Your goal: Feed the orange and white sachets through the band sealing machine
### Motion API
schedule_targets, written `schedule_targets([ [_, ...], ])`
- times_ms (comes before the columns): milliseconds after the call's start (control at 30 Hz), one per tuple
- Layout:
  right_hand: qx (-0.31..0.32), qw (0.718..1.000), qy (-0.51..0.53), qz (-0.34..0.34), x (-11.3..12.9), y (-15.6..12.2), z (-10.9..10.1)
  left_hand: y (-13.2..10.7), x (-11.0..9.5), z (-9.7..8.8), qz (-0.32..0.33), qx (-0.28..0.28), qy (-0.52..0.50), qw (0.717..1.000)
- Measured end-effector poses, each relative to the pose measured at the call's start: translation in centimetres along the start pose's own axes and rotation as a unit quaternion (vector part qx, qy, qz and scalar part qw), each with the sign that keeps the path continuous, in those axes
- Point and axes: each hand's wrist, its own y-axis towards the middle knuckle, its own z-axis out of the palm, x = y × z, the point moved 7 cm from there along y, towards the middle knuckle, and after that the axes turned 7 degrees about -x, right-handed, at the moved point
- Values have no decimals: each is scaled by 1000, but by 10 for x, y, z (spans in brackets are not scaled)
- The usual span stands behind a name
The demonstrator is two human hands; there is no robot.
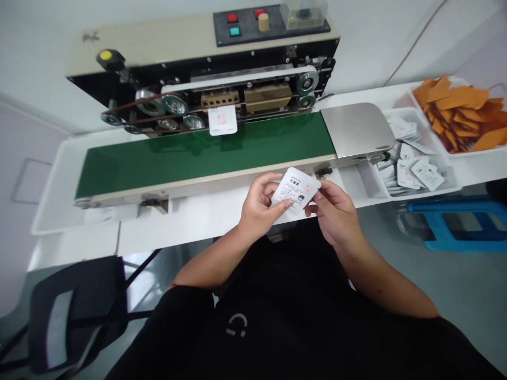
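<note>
A small white printed sachet (295,189) is held up in front of the belt's near edge. My left hand (259,206) grips its left side, thumb across the lower front. At its upper right corner, my right hand (336,211) pinches the edge between thumb and fingers. Beyond the hands runs the green conveyor belt (257,148) of a band sealing machine (198,47). Another white sachet (223,121) hangs from the machine's sealing band, over the belt.
On the right stand a white bin of sachets (420,163) and a bin of orange packets (463,113). A white tray (51,195) sits at the belt's left end. A black chair (79,311) and a blue stool (459,224) flank me.
</note>
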Motion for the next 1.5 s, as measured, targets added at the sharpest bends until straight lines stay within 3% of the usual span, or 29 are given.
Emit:
schedule_targets([
  [33, -15, 1000, 7, 1, -2, -2, 0, -1, -2, -2, 18, -19, 28, 999],
  [100, -32, 999, 12, -1, -5, -9, 3, -2, -16, -6, 125, -60, 117, 983],
  [200, 21, 999, 32, 11, -9, -23, 19, -10, -42, 1, 334, -74, 255, 905],
  [267, 69, 996, 59, 25, -8, -28, 31, -15, -49, 8, 409, -67, 301, 859],
  [300, 78, 994, 71, 34, -7, -29, 34, -15, -48, 11, 420, -56, 309, 851],
  [500, 44, 990, 104, 86, -2, -6, 28, -7, -33, 25, 356, 97, 262, 892],
  [600, 28, 991, 93, 94, 0, 2, 21, 1, -31, 19, 322, 113, 222, 914],
  [700, 16, 990, 76, 114, 2, 3, 13, 16, -30, 16, 246, 127, 176, 944],
  [833, 1, 989, 98, 109, 13, 2, -4, 39, -41, 27, 154, 147, 133, 968],
  [900, -9, 990, 104, 99, 17, 2, -20, 52, -51, 36, 138, 152, 130, 970],
  [967, -12, 992, 89, 93, 16, 0, -39, 65, -61, 48, 175, 170, 163, 956],
  [1067, -20, 995, 34, 86, 4, -3, -76, 86, -67, 67, 296, 179, 274, 897],
  [1200, -52, 992, -39, 108, -22, -9, -129, 118, -61, 82, 404, 114, 383, 823],
  [1333, -67, 987, -72, 124, -38, -12, -165, 143, -55, 97, 440, 85, 449, 773],
  [1500, -50, 987, -78, 129, -38, -11, -176, 167, -53, 110, 450, 74, 481, 749],
])
